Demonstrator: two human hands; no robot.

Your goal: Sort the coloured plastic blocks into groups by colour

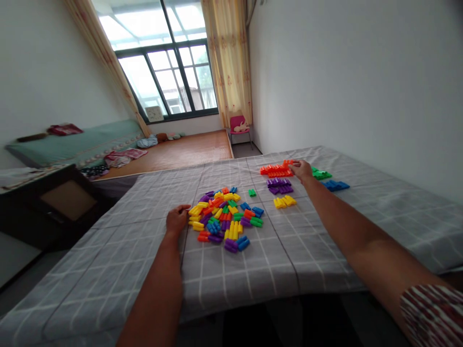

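My right hand [301, 170] is at the far right of the grey checked cloth, its fingers closed on an orange plastic block [288, 163] at the end of an orange row [274, 169]. Nearer to me lie a purple group [279, 183] and a yellow group [284, 201]. Green blocks [321, 174] and blue blocks [336, 185] lie beyond my right wrist. My left hand [177, 218] rests at the left edge of a mixed pile of blocks [224, 216], fingers loosely bent and apart, close to the yellow ones. I see nothing held in it.
A single green block [252, 193] sits between pile and rows. The checked cloth [144, 250] covers the surface, with a white wall [343, 86] on the right. Behind are a low bed [181, 154], a pink chair [238, 123] and a dark cabinet [54, 207].
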